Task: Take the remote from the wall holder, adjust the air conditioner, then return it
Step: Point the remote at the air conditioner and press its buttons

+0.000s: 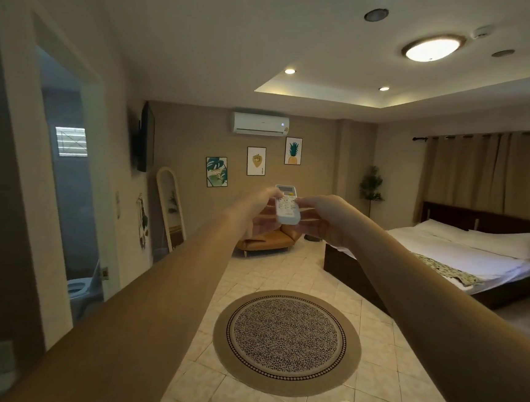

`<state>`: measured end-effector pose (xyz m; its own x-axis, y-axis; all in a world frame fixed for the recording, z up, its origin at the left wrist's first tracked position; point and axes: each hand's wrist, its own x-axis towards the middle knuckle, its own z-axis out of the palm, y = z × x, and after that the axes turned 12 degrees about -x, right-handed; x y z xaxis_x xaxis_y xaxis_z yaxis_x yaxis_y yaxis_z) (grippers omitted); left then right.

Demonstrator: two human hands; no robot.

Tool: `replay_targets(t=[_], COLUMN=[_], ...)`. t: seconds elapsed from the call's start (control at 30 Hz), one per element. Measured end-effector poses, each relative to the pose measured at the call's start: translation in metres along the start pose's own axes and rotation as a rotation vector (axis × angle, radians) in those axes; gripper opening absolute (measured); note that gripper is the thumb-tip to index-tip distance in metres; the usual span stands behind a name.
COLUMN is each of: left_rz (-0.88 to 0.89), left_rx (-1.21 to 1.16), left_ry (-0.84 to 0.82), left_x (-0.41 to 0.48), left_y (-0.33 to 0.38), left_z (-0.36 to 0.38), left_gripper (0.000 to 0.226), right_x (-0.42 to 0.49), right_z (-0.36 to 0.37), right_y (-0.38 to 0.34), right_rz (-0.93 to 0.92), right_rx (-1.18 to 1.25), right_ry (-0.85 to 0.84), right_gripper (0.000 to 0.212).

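Observation:
Both my arms are stretched out in front of me, holding a white remote (287,209) with a small screen at its top and rows of buttons. My left hand (258,211) grips its left side with the thumb on the buttons. My right hand (323,218) holds its right side, thumb near the upper buttons. The remote points toward the white air conditioner (260,124), mounted high on the far wall. A small pale fitting on the left wall (118,202) may be the wall holder; I cannot tell.
A round patterned rug (286,342) lies on the tiled floor. A bed (464,255) stands at the right, an orange chair (266,241) under my hands, a leaning mirror (170,207) and an open doorway (69,183) at the left.

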<state>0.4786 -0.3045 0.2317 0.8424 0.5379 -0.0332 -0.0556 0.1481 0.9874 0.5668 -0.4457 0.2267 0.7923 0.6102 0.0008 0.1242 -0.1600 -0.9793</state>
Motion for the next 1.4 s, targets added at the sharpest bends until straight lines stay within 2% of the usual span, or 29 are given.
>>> replay_targets(t=[0.7,1.4], left_rz=[0.018,0.025], left_rx=[0.015,0.008], left_ry=[0.031,-0.036], left_x=[0.0,-0.005], left_y=[-0.001,-0.008], left_z=[0.002,-0.012], left_gripper=[0.021,0.024], right_x=[0.001,0.001], right_z=[0.005,0.007], right_y=[-0.004,0.008], right_rz=[0.038,0.02], right_rx=[-0.025,-0.077], right_ry=[0.048,0.053], right_gripper=[0.01,0.027])
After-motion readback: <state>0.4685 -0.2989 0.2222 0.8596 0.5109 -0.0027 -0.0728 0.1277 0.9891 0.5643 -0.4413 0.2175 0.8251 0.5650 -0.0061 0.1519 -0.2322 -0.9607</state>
